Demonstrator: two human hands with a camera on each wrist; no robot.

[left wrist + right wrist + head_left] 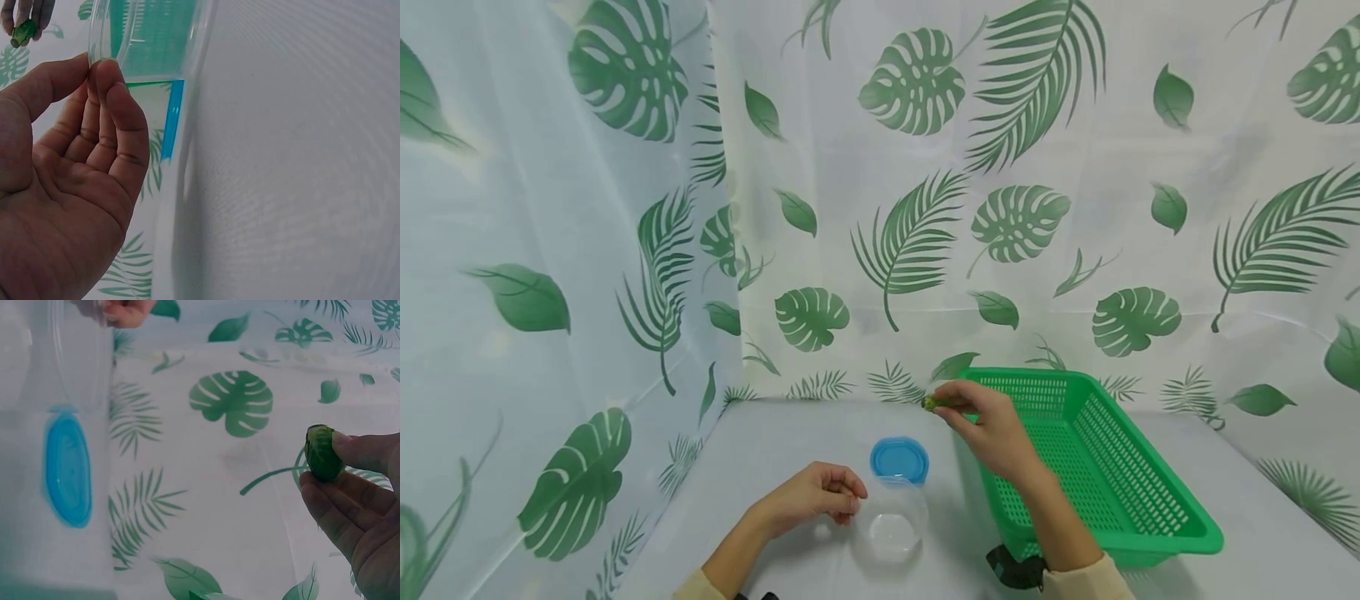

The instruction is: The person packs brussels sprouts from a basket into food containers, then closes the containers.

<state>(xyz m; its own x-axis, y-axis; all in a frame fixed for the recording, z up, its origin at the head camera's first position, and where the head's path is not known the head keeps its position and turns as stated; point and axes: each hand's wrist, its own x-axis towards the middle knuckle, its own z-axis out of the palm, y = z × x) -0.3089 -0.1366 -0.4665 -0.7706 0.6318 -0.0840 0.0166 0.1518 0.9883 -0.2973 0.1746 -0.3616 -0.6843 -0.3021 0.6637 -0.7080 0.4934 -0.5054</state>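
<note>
My right hand (996, 429) pinches a small Brussels sprout (324, 453) between thumb and fingertips. It holds the sprout in the air beside the far left corner of a green basket (1157, 540). With thumb and fingertips, my left hand (816, 498) pinches the left rim of a clear plastic container (917, 510). The left wrist view shows that grip close up, with the container wall (156, 37) see-through. A blue oval lid (898, 460) lies on the table just behind the container.
The green basket with slotted walls takes up the right side of the white table (790, 433). Leaf-printed sheets (917, 250) hang at the back and on the left. Something black (1011, 568) shows at the right wrist, by the basket's near corner.
</note>
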